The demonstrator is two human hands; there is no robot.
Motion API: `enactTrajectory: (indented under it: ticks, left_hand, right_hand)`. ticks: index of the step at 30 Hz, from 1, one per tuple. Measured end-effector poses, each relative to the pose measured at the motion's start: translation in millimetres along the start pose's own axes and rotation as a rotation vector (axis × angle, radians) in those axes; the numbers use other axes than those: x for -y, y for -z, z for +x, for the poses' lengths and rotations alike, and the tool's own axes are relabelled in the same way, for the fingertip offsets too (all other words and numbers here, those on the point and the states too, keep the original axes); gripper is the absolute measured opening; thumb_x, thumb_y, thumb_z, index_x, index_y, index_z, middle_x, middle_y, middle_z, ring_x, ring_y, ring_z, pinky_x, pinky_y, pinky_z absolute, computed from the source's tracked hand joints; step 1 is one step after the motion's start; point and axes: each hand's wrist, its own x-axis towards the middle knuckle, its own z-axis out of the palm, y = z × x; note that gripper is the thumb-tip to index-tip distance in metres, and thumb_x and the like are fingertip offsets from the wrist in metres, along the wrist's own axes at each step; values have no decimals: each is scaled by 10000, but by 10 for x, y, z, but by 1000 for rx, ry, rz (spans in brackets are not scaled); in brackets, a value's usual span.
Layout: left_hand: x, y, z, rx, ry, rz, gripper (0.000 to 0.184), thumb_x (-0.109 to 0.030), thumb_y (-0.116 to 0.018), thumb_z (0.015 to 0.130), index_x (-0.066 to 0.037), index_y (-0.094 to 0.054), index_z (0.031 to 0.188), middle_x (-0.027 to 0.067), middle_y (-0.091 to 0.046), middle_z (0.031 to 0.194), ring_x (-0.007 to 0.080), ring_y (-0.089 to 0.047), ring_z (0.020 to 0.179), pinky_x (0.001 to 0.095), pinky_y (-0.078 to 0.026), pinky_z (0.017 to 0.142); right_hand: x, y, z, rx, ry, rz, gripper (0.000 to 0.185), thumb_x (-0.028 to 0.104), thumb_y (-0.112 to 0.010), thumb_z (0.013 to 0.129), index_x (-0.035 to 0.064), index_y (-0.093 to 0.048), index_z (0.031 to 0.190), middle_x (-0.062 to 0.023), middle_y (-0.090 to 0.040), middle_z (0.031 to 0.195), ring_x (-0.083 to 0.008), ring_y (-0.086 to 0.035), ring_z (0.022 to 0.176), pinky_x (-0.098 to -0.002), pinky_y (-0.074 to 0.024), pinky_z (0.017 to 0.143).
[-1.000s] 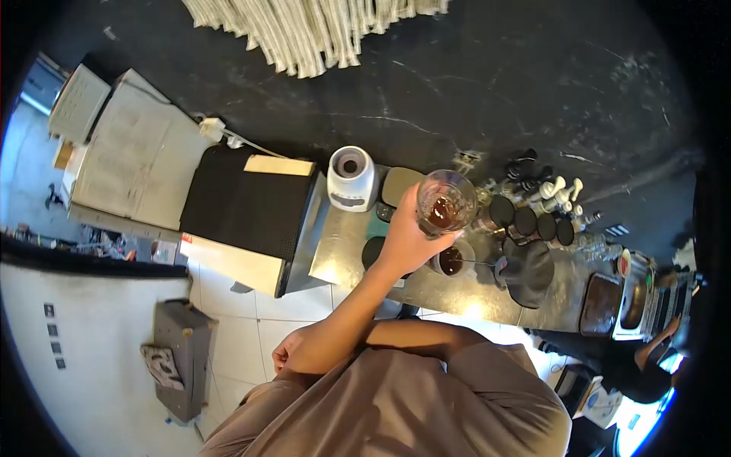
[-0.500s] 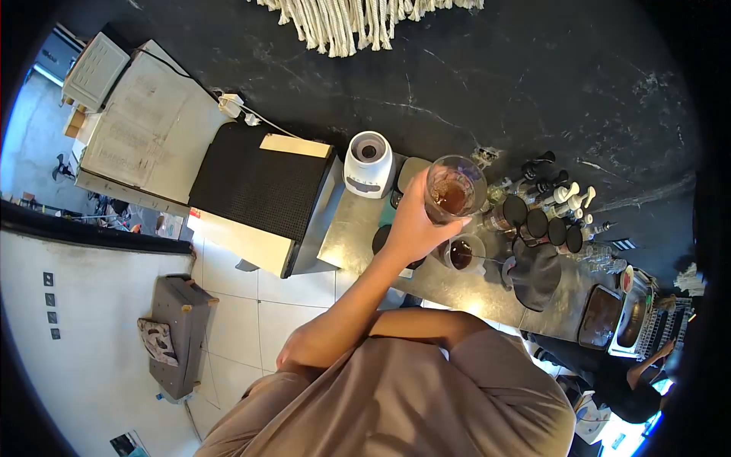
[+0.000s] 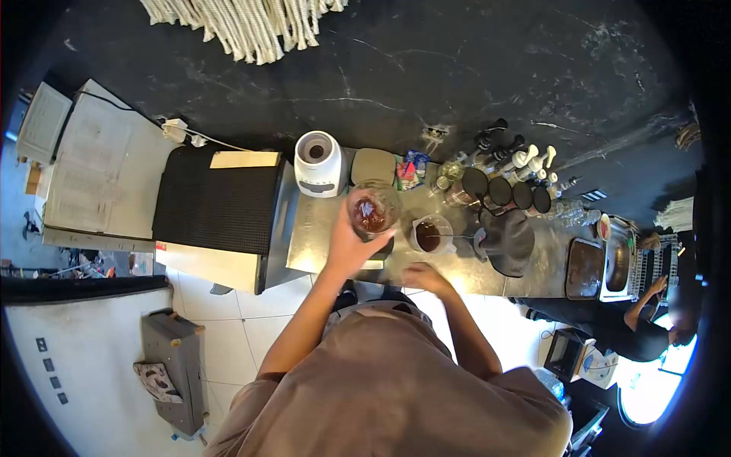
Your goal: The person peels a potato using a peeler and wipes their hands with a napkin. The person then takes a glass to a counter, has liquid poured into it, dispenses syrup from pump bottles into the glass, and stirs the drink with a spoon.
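My left hand is wrapped round a clear glass of dark reddish-brown drink, held up over the metal counter. Just right of it, a clear jug of dark liquid stands on the counter, with a thin utensil leaning in it. My right hand is near the counter's front edge, below the jug. It looks empty, its fingers loosely apart and slightly blurred.
On the metal counter are a white appliance base, colourful packets, black-lidded jars, pump bottles and a dark cap. A sink and a co-worker are at the right. A black-topped unit stands left.
My left hand has moved left and slightly down with the glass. My right hand has come out from behind my left arm to the counter's front edge. The camera view has shifted.
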Motion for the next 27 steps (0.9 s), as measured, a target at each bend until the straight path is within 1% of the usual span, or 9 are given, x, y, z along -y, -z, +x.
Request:
enactTrajectory:
  ticks: [1, 3, 4, 7, 15, 16, 21, 23, 27]
  left_hand:
    - [101, 43, -45, -8, 25, 8, 810, -156, -925, 757, -7, -471, 1411, 154, -605, 1337, 241, -601, 1255, 383, -479, 1085]
    - [383, 130, -128, 22, 32, 19, 834, -149, -930, 754, 11, -458, 1423, 159, -595, 1345, 249, -598, 1268, 382, -476, 1093]
    - [462, 151, -187, 2, 60, -28, 844, -138, -929, 752, 18, -451, 1429, 162, -591, 1349, 254, -597, 1273, 382, -474, 1099]
    - [575, 182, -276, -54, 5, 25, 868, -106, -927, 747, 23, -430, 1446, 163, -582, 1365, 255, -595, 1275, 375, -469, 1109]
    - [519, 322, -134, 1, -9, 94, 820, -111, -927, 744, 3, -476, 1418, 145, -603, 1344, 244, -599, 1267, 375, -472, 1098]
    - [522, 318, -118, -1, -11, 105, 817, -112, -929, 741, 1, -482, 1415, 145, -605, 1341, 245, -600, 1265, 375, -473, 1096]
    - [524, 253, -49, 0, -13, 35, 797, -112, -921, 747, 1, -491, 1410, 151, -606, 1338, 251, -597, 1267, 383, -465, 1108]
    - [456, 213, -55, -27, -17, 52, 806, -99, -913, 752, 8, -478, 1422, 150, -609, 1340, 250, -596, 1273, 384, -466, 1109]
    - [487, 143, -6, -17, 4, -28, 832, -87, -908, 755, 12, -453, 1444, 151, -613, 1355, 249, -592, 1286, 381, -461, 1117]
  right_hand:
    - [-309, 553, -84, -200, 172, -309, 437, 351, -784, 934, -46, -722, 1107, -117, -743, 940, -182, -681, 715, -337, -565, 652]
    - [-282, 1179, -459, -562, -222, -606, 662, 587, -783, 858, -47, -709, 1033, -106, -704, 790, -181, -637, 633, -328, -518, 557]
    - [-128, 1200, -635, -696, -301, -570, 835, 580, -805, 840, -78, -613, 1317, -248, -727, 1117, -301, -704, 1010, -414, -556, 895]
    - [156, 967, -519, -680, 224, -176, 1043, 601, -807, 846, -79, -397, 1522, -236, -699, 1212, -331, -627, 1222, -402, -494, 1019]
    - [403, 706, 254, -800, 189, -564, 645, 590, -567, 1019, 62, -652, 1378, -277, -728, 1081, -437, -692, 1116, -434, -520, 962]
    - [92, 844, 480, -953, 428, -715, 491, 458, -595, 1049, 10, -733, 1193, -146, -672, 717, -195, -670, 717, -366, -517, 719]
    - [466, 755, 172, -719, 170, -596, 407, 344, -602, 1054, 3, -727, 1237, -227, -750, 912, -193, -724, 882, -333, -534, 816]
    - [659, 666, 56, -639, 471, -550, 419, 337, -595, 1042, -32, -726, 1192, -250, -755, 1101, -287, -749, 1015, -366, -540, 879]
    - [1263, 622, -334, -569, 465, -700, 401, 320, -626, 1035, -47, -733, 1155, -242, -740, 1187, -280, -746, 1024, -358, -538, 901]
